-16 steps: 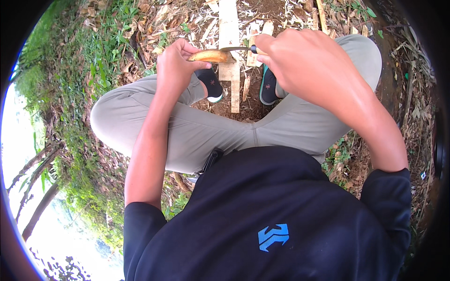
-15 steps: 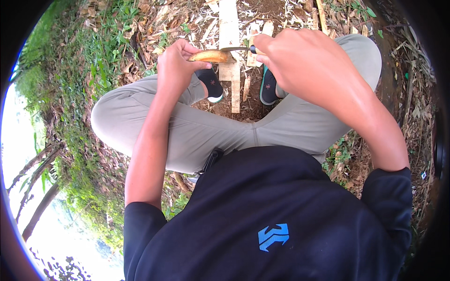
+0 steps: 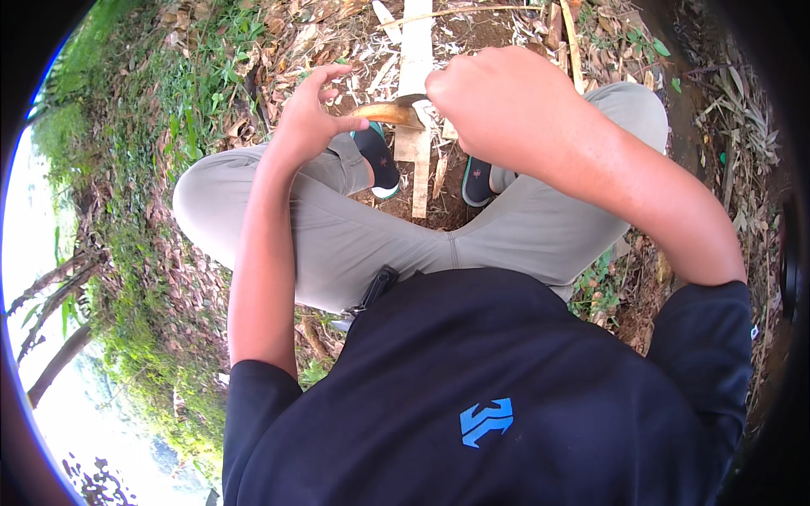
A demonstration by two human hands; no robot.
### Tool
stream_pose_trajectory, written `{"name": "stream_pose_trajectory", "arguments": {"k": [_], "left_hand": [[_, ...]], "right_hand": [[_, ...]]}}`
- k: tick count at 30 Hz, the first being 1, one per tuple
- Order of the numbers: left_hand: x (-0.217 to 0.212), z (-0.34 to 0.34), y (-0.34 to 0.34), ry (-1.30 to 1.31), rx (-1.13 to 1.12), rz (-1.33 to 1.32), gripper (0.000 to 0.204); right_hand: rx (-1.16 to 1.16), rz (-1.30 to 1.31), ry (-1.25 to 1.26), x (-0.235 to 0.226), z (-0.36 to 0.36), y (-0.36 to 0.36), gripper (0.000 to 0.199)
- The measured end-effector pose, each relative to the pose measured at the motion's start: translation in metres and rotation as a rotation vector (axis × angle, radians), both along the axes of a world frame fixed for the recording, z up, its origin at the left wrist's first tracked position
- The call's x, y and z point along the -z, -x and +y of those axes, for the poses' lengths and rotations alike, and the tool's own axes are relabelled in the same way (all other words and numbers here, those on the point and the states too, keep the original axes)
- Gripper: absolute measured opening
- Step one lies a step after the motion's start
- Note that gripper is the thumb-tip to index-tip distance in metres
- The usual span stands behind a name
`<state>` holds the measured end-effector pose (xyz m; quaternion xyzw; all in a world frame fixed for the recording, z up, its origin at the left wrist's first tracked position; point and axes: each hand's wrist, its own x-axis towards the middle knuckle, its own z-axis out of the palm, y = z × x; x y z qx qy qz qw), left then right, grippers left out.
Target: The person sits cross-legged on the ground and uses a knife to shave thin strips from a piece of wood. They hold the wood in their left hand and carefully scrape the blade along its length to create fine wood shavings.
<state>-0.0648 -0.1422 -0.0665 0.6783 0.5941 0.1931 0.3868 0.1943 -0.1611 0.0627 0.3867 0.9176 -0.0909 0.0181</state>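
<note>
A curved yellow-brown piece [image 3: 385, 113], banana-like in shape, lies across the narrow pale wooden board [image 3: 414, 63] between my feet. My left hand [image 3: 305, 121] is at the piece's left end, fingers spread and lifted off it, with the thumb beside its lower edge; whether the thumb touches it I cannot tell. My right hand [image 3: 506, 101] is closed round a knife [image 3: 412, 99], whose handle is hidden by the fist. The dark blade reaches left over the right end of the piece.
Wood shavings and dry leaves [image 3: 371, 59] litter the brown soil around the board. My left shoe [image 3: 381, 164] and right shoe [image 3: 477, 181] flank the board, knees bent out to either side. Green plants [image 3: 211, 51] grow at the left.
My left hand has let go of the piece and spread its fingers. My right hand has shifted slightly left and turned, its back now covering the knife's handle.
</note>
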Motion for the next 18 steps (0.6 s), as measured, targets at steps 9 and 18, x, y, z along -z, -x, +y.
{"name": "stream_pose_trajectory", "arguments": {"k": [9, 18], "left_hand": [[0.003, 0.01, 0.002, -0.11, -0.434, -0.243, 0.035], [-0.002, 0.011, 0.003, -0.255, -0.706, -0.434, 0.024]], "right_hand": [[0.139, -0.024, -0.009, 0.016, 0.009, -0.009, 0.012], [0.174, -0.074, 0.045, 0.014, 0.015, -0.003, 0.019]]}}
